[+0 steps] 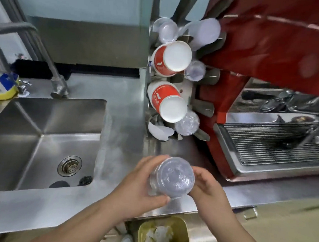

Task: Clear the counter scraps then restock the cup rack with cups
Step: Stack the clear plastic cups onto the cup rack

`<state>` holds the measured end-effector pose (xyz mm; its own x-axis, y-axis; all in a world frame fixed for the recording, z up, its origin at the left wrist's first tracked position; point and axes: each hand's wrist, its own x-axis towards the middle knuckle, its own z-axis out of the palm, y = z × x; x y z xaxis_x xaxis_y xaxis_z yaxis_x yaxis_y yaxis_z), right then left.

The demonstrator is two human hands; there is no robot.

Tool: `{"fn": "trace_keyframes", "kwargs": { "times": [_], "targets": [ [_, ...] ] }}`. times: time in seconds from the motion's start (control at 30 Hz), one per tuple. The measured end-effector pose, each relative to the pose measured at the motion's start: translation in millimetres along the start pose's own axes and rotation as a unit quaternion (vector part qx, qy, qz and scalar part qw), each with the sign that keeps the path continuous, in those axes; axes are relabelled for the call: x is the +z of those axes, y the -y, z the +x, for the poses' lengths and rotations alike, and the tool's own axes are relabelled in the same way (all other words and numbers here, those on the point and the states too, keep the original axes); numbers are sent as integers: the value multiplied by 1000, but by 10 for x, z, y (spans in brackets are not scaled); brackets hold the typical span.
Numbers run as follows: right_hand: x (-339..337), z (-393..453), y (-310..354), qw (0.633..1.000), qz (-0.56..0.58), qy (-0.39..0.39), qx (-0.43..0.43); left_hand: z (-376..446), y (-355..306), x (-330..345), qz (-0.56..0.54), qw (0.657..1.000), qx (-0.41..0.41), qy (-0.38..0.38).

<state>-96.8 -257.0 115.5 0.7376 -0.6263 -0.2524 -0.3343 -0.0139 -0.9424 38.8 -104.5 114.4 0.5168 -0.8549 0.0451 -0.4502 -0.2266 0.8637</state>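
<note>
**Clear cups held above the steel bench**

A stainless steel bench runs from a sink on the left to a red espresso machine on the right. Between them stands the cup rack, carrying red paper cups and clear plastic ones, bottoms toward the camera. Below the bench edge sits a bin with crumpled white scraps inside.

The left hand curls around the side of a stack of clear cups (the count is too blurred to tell), thumb underneath. The right hand grips the opposite side with bent fingers. The stack hangs over the bench, just in front of the rack.
</note>
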Motion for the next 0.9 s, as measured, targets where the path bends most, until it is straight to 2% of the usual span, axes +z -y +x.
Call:
{"fn": "trace_keyframes", "kwargs": {
  "times": [0.23,0.43,0.57,0.73,0.9],
  "targets": [
    [-577,-92,401,996,16,-51,-76,585,-619,86,76,987,137,22],
    [-829,-23,776,983,41,-87,-154,951,-1172,-101,135,971,197,7],
    [-888,101,998,972,53,-101,-203,1157,-1519,-320,226,938,262,-2],
    [-827,322,1264,964,98,-110,-220,1360,-1872,-621,251,925,283,26],
    [-699,550,1465,964,113,-117,-211,1617,-2030,-913,313,912,257,65]
  ]
}}
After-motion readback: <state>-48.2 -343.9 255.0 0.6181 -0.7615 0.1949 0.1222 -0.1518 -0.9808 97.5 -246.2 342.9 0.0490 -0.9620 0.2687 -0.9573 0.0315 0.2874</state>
